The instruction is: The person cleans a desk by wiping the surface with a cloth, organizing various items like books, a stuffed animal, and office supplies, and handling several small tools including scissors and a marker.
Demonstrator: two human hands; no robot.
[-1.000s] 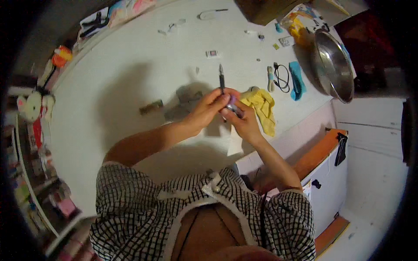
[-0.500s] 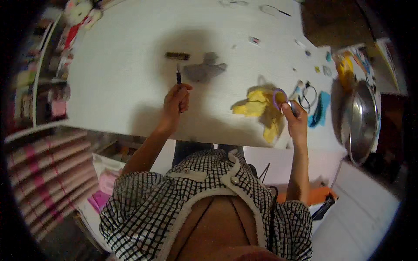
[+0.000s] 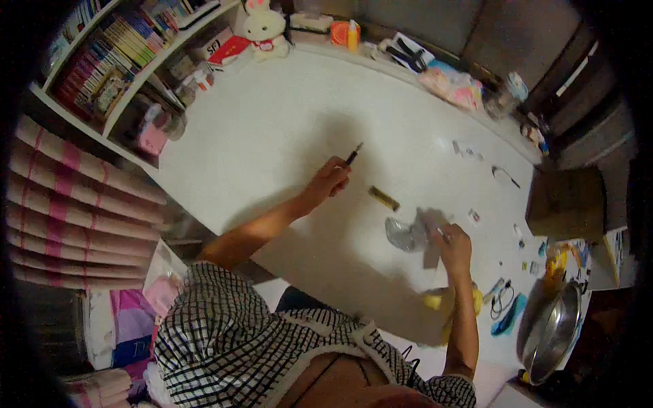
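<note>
My left hand (image 3: pixel 330 178) is closed round a slim black pen-like tool (image 3: pixel 352 156) with a pale tip, held above the white table and pointing away from me. To the right my right hand (image 3: pixel 456 246) is closed with fingertips pinched at a small pale thing, too blurred to name. Just left of those fingers lies a crumpled grey, see-through piece (image 3: pixel 403 234), perhaps plastic. Between the hands rests a short dark strip with a gold tint (image 3: pixel 384 198). Yellow cloth (image 3: pixel 435 300) lies partly hidden beneath my right forearm.
A steel basin (image 3: pixel 554 333) stands at the right edge, near a blue cloth piece (image 3: pixel 510 316) and a looped black cable (image 3: pixel 502 299). Bookshelves (image 3: pixel 115 61) border the far left. A white plush rabbit (image 3: pixel 264 30) sits at the back, beside a ledge with bottles and bags.
My view has swung left, bringing the shelves and back ledge in. My right hand has left the yellow cloth for the grey piece; a purple ring formerly at its fingers no longer shows.
</note>
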